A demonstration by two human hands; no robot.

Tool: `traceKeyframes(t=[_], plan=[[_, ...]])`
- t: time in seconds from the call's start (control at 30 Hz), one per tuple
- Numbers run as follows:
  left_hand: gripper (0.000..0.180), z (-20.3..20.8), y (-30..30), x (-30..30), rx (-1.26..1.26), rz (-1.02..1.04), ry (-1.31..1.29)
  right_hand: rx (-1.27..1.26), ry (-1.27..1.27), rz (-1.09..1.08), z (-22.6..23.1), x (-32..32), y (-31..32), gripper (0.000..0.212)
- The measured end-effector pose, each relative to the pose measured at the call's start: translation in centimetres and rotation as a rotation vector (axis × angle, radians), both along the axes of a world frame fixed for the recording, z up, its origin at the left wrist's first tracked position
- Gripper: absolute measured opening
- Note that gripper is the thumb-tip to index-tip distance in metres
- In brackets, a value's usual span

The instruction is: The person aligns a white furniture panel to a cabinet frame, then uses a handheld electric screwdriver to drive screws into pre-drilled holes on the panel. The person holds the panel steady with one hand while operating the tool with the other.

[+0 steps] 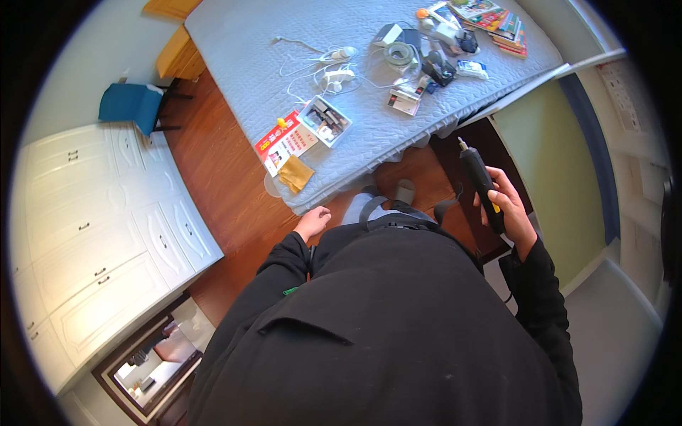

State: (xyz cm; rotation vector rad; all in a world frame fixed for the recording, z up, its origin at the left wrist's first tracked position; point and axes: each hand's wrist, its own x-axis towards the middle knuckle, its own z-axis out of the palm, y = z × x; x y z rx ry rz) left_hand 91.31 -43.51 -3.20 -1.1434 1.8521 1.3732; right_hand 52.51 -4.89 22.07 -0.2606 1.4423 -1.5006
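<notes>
My right hand (513, 213) is wrapped round a black cordless screwdriver (481, 177) with a small yellow patch on its body. The tool's slim metal tip points up and away, in front of a dark brown surface. Hanging at my left side, my left hand (312, 223) has its fingers loosely curled in, and I see nothing in them. It is nearest to the front corner of the bed, where a mustard-yellow cloth (295, 174) lies partly over a red and white printed sheet (284, 144).
The blue quilted mattress (241, 64) carries a box of small parts (325, 121), tangled white cables (339, 77), a roll of grey tape (399, 54) and several books (497, 25). White cabinets (99, 234) and a blue chair (131, 105) stand left. A pale green panel (561, 170) is right.
</notes>
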Motion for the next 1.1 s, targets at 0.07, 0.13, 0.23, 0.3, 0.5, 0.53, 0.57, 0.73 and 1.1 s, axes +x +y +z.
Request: traceKeyframes(t=[0.07,0.13,0.23,0.3,0.5,0.53,0.57,0.73,1.1], plan=[[0.042,-0.3,0.1,0.5,-0.071,-0.07,0.044,0.024,0.018,0.011,-0.2,0.1,-0.1,0.055],[0.043,-0.5,0.2,0.9,-0.073,-0.059,-0.021,0.028,0.065,0.025,-0.5,0.2,-0.2,0.055],[0.043,-0.5,0.5,1.5,-0.098,-0.072,-0.019,0.02,0.077,0.053,-0.6,0.2,-0.4,0.055],[0.04,-0.3,0.8,1.7,-0.146,-0.143,0.091,0.013,0.061,0.06,-0.6,0.2,-0.6,0.056],[0.042,-0.1,1.8,2.2,-0.121,-0.101,0.034,0.046,0.077,0.164,-0.5,0.2,-1.3,0.056],[0.042,-0.2,1.9,2.3,-0.147,-0.125,0.068,0.042,0.061,0.173,-0.5,0.2,-1.4,0.056],[0.042,-0.3,2.0,2.6,-0.155,-0.125,0.07,0.054,0.077,0.193,-0.4,0.2,-1.5,0.056],[0.041,-1.0,2.1,3.8,-0.133,-0.096,0.041,0.069,0.055,0.239,0.0,0.3,-2.1,0.055],[0.041,-0.7,1.8,4.0,-0.039,0.028,0.029,0.165,0.09,0.29,1.0,0.7,-2.3,0.064]])
